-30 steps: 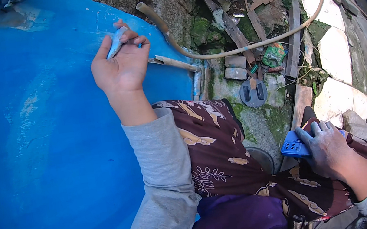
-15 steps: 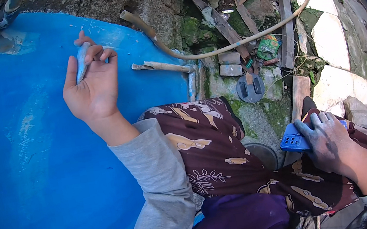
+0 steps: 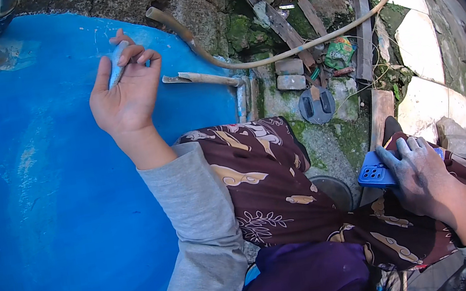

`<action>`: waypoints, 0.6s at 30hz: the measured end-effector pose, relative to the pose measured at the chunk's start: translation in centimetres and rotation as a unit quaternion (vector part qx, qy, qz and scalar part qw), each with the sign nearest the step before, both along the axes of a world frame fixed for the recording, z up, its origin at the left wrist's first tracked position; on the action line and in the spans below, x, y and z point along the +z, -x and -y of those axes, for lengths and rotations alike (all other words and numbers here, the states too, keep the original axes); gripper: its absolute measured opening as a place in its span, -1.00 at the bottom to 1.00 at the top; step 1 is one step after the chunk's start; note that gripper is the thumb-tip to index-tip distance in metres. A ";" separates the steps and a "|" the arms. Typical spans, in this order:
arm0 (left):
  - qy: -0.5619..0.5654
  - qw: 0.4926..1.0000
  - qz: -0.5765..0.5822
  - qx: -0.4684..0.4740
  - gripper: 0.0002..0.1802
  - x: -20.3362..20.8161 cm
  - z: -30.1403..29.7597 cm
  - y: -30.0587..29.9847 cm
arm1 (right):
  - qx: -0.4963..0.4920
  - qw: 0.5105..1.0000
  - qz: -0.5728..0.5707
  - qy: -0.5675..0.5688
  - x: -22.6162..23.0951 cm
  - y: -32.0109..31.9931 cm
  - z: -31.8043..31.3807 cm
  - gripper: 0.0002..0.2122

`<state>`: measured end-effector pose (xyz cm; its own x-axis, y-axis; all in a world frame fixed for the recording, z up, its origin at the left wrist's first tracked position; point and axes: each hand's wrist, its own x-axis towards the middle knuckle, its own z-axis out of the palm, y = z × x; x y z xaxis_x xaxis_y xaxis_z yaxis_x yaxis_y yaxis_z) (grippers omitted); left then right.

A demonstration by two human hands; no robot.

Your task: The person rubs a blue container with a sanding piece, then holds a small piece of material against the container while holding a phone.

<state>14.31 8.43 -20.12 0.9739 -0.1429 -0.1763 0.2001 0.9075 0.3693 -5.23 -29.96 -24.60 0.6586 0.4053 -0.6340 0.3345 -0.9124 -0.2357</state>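
Over blue-painted surface (image 3: 70, 216), clamped light-blue lump (image 3: 115, 68) in left hand (image 3: 130, 103), between thumb and fingers; wrapped right hand (image 3: 420, 174) over blue smartphone (image 3: 376, 172); seemingly needed steady pinch.

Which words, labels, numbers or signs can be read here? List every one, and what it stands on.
Green packet: printed lettering on its front, which I won't copy out.
Blue phone under the right hand: no readable text.
Pale blue piece in the left hand: no lettering visible.
I can make out no other text.
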 end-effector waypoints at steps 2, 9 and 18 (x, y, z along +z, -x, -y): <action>0.002 0.999 -0.038 -0.009 -0.46 -1.3 0.1 -1.2 | -0.005 1.000 -0.004 -0.010 -0.2 0.1 0.3 -0.39; -0.033 0.998 0.049 0.012 -0.52 0.9 0.3 0.9 | -0.006 1.000 -0.028 0.000 -0.2 -0.3 0.2 -0.37; 0.016 0.996 -0.082 -0.021 -0.57 -1.6 0.8 -1.4 | 0.016 1.000 -0.004 0.006 -0.4 0.3 0.6 -0.39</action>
